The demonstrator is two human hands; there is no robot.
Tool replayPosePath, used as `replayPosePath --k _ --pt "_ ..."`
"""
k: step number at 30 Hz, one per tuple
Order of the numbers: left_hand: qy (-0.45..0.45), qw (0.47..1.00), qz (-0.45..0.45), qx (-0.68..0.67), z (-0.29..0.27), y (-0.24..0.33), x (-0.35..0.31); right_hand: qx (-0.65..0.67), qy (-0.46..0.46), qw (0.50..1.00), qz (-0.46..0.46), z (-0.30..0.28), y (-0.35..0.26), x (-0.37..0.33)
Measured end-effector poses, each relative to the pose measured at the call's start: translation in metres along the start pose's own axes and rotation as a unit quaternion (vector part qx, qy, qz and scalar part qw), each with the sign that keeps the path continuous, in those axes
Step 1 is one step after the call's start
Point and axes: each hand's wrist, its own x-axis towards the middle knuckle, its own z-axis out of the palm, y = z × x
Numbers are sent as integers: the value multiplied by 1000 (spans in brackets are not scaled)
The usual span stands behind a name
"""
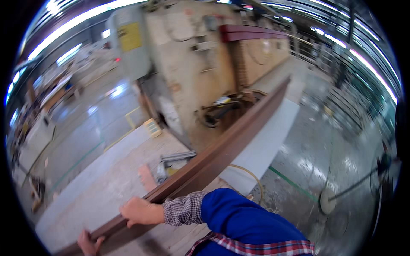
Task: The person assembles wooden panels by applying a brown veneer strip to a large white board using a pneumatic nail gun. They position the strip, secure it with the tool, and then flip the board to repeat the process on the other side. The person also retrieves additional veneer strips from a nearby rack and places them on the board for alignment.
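A long, dark brown board [222, 151] with a lengthwise groove or step runs slantwise from the lower left to the far upper right. My right hand [143, 211] is closed over its near part, thumb on the near face and fingertips hidden behind the edge. Closer to the board's lower-left end, my left hand [89, 244] grips the same edge, with fingers and thumb on either side. The lower part of that hand is cut off by the picture's rim. Motion blurs the picture somewhat.
Beyond the board stands a large beige machine [192, 64] with a grey cabinet [130, 42]. On the pale worktable [106, 170] lie a pinkish block [147, 177], a metal bar fitting [178, 156] and a small yellowish box [152, 127]. A round-based stand [328, 201] is on the floor at right.
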Motion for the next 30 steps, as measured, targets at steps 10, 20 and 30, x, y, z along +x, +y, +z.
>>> replayPosePath --k 10,20,30 --pt "-102 983 -62 139 6 45 7 -90 22 995 -43 -42 30 -53" --pt "47 993 102 -40 50 232 80 -229 -22 969 89 -151 146 -162" --pt "80 988 73 -114 47 166 78 -290 -27 940 177 -235 199 -245"
